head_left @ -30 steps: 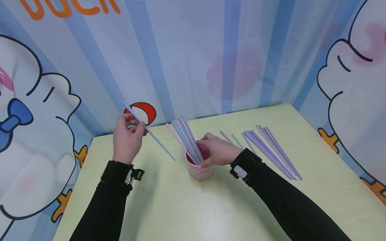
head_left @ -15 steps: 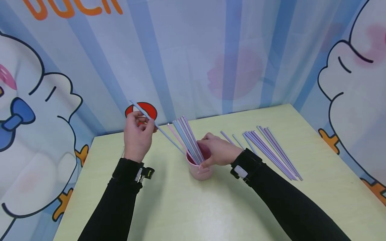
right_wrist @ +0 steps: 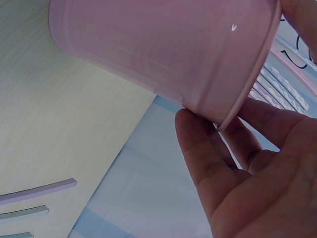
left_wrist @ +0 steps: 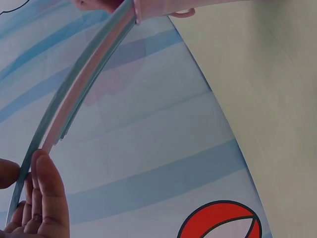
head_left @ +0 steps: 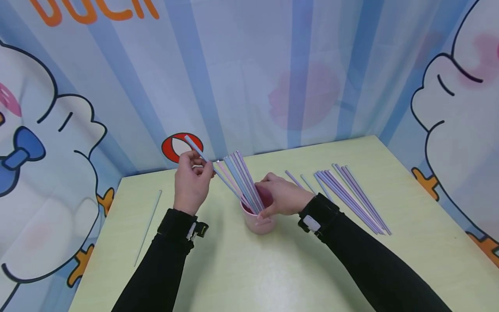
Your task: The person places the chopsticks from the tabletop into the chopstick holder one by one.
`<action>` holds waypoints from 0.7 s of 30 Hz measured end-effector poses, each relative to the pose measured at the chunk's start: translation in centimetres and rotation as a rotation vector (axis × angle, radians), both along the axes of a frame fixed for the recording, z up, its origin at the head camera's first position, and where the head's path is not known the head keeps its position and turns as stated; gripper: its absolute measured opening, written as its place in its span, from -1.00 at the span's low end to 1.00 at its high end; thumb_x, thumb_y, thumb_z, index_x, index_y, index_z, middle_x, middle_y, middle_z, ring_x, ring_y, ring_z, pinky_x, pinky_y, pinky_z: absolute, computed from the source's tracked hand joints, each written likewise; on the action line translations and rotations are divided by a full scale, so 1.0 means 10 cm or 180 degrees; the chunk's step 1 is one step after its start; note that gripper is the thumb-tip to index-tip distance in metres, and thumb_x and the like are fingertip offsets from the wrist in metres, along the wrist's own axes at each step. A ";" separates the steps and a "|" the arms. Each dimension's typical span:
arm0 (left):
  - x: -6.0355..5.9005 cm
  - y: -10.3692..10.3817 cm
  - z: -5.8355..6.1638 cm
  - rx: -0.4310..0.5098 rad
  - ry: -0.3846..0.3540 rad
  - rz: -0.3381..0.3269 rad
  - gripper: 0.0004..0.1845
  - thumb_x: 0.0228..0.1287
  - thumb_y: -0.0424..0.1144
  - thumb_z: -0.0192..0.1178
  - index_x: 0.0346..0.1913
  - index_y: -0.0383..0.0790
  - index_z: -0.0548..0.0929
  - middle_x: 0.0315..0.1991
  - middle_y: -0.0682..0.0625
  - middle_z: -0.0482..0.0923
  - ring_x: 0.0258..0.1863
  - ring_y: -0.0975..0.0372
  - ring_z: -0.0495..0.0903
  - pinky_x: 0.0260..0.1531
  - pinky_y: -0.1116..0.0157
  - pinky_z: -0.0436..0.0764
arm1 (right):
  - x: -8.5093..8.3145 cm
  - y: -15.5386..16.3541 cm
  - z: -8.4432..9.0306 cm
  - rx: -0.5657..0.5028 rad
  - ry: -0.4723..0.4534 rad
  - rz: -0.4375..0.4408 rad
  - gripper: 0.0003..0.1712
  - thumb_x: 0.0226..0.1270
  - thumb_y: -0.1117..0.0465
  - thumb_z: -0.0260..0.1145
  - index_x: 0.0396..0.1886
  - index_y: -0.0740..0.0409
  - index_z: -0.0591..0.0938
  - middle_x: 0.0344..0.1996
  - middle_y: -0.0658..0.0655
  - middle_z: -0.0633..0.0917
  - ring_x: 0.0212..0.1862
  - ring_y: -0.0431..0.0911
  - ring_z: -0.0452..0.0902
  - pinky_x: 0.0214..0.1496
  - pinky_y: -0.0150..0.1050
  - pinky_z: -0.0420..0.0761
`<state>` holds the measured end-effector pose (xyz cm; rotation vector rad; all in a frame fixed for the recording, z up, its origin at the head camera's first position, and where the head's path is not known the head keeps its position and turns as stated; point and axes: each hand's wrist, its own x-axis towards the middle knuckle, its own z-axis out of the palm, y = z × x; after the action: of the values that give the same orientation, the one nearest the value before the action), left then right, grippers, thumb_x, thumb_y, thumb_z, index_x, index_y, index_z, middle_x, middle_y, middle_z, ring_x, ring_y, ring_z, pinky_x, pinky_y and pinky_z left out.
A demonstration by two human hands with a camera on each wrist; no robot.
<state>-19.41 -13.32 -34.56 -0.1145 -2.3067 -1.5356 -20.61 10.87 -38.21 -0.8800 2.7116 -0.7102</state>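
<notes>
My left hand (head_left: 192, 184) pinches a light blue straw (head_left: 195, 146) between thumb and fingers near its upper end. The straw slants down to the right, its lower end right at the rim of a pink cup (head_left: 258, 226). In the left wrist view this blue straw (left_wrist: 59, 101) runs beside a pink one toward the cup. With thumb and fingers, my right hand (head_left: 284, 195) grips the cup's rim; the right wrist view shows fingertips around that rim. Several blue, purple and pink straws (head_left: 243, 180) lean left inside the upright cup.
Right of the cup, several purple and blue straws (head_left: 351, 199) lie on the pale wooden table (head_left: 304, 277). One pale green straw (head_left: 148, 227) rests alone at the left, beside my left sleeve. A striped cartoon cloth (head_left: 249, 78) hangs behind the table.
My left hand has moved right with the blue straw, bringing its lower end to the cup. The pale green straw has come into view behind the arm. My right hand stays on the cup.
</notes>
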 end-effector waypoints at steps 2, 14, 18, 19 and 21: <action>0.00 0.02 -0.04 -0.0074 -0.0034 0.0010 -0.58 0.40 -0.22 0.12 0.18 -0.29 0.29 -0.16 -0.11 0.49 -0.33 0.16 0.64 -0.27 0.26 0.63 | 0.00 0.00 0.00 0.0001 0.0002 0.0008 0.00 -0.09 -0.09 0.61 0.37 0.12 0.43 -0.01 0.01 0.43 0.00 -0.13 0.41 0.09 -0.26 0.48; 0.04 0.16 -0.23 -0.0239 -0.0247 -0.0037 -0.62 0.39 -0.20 0.16 0.14 -0.24 0.33 -0.20 -0.08 0.51 -0.33 0.19 0.62 -0.29 0.22 0.63 | -0.01 0.01 -0.01 -0.0040 0.0021 0.0031 -0.01 -0.08 -0.08 0.61 0.37 0.11 0.44 -0.01 0.02 0.43 0.00 -0.13 0.41 0.08 -0.26 0.48; 0.05 0.20 -0.29 -0.0286 -0.0342 -0.0051 -0.63 0.40 -0.19 0.16 0.14 -0.23 0.34 -0.19 -0.09 0.51 -0.32 0.18 0.61 -0.29 0.23 0.65 | -0.01 0.01 -0.01 -0.0079 0.0000 0.0048 -0.01 -0.09 -0.08 0.62 0.37 0.10 0.44 -0.02 0.02 0.42 -0.01 -0.12 0.41 0.08 -0.26 0.47; 0.05 0.21 -0.31 -0.0292 -0.0365 -0.0055 -0.63 0.40 -0.19 0.16 0.13 -0.23 0.34 -0.18 -0.09 0.51 -0.31 0.18 0.61 -0.29 0.23 0.65 | -0.01 0.01 -0.01 -0.0090 -0.0003 0.0056 -0.01 -0.10 -0.08 0.62 0.36 0.10 0.44 -0.03 0.02 0.42 -0.01 -0.12 0.41 0.08 -0.26 0.47; 0.05 0.22 -0.34 -0.0295 -0.0414 -0.0066 -0.63 0.40 -0.19 0.16 0.14 -0.23 0.33 -0.18 -0.08 0.51 -0.31 0.18 0.61 -0.29 0.23 0.65 | -0.01 0.01 -0.02 -0.0105 0.0000 0.0071 -0.01 -0.10 -0.07 0.62 0.36 0.10 0.45 -0.03 0.02 0.42 -0.01 -0.13 0.40 0.07 -0.27 0.47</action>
<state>-18.89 -11.15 -37.92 -0.0643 -2.4861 -1.4866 -20.72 10.96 -38.37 -0.9164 2.6931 -0.7522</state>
